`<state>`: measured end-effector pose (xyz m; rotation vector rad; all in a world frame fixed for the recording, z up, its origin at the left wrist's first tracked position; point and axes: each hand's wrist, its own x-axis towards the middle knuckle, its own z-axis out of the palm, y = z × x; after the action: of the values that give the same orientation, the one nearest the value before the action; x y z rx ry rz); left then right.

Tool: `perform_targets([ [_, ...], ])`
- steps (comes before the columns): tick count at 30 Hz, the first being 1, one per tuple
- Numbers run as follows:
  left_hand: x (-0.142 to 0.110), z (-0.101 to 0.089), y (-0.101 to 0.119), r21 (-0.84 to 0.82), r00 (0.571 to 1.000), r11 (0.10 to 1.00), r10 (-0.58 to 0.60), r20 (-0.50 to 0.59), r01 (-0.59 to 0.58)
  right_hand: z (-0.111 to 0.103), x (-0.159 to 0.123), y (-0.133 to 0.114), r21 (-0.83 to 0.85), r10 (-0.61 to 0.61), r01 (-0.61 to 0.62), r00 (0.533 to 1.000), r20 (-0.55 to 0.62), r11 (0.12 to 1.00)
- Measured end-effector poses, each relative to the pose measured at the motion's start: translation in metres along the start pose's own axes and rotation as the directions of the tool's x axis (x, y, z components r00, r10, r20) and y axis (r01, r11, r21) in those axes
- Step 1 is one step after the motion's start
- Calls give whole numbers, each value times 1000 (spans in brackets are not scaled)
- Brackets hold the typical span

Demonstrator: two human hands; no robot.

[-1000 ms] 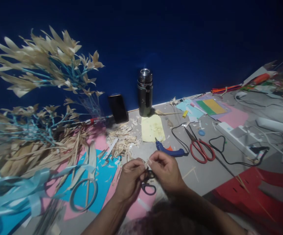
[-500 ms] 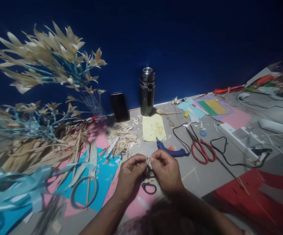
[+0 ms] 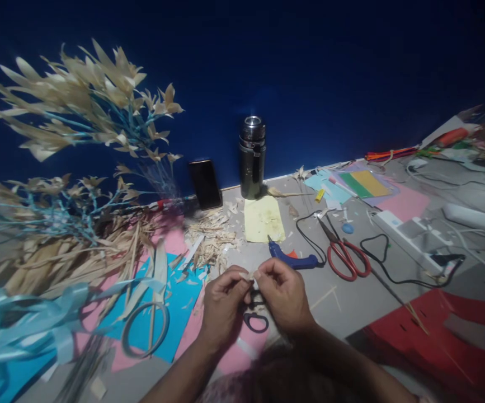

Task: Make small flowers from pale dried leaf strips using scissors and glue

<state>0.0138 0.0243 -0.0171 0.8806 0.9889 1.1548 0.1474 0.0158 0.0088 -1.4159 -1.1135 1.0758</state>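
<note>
Shavings [image 3: 211, 240] litter a grey table [image 3: 351, 305] beside a blue wall [image 3: 330, 84]; left fingers [image 3: 230, 274] and right fingers [image 3: 274, 267] pinch a pale sliver [image 3: 247, 276].

Dark blue wall [image 3: 330, 84] behind grey tabletop [image 3: 309, 302].

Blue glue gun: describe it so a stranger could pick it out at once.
Start from the dark flask standing by the blue wall, then drop to the yellow sheet in front of it. At that sheet's near right corner, beyond the right hand, lies the glue gun. Its curved blue body sets it apart from the red-handled scissors to its right.
</note>
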Motion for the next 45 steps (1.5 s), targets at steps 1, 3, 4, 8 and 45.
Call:
perform_targets([
  [1, 0, 0, -1, -16, 1000, 1000, -10, -11, 9, 1, 0, 0, -3, 0, 0, 1000, -1, 1000],
  [3, 1, 2, -2, -96, 998, 994, -46, -30, 43, 2, 0, 0, 1, 0, 0, 1000, -10, 1000],
  [4, 1, 3, -2, -148, 997, 987, -67, -36, 61, 3, 0, 0, 9, 3, -2, 1000, -16, 1000],
  [8, 1, 8, 0, -291, 991, 950, -128, -34, 113, 4, 2, 1, 43, 16, -15, 999, -34, 999],
  [45, -2, 1, -2, 11, 995, 998, 59, -78, -58, 0, 3, -6, 59, -5, 0, 996, 86, 998],
])
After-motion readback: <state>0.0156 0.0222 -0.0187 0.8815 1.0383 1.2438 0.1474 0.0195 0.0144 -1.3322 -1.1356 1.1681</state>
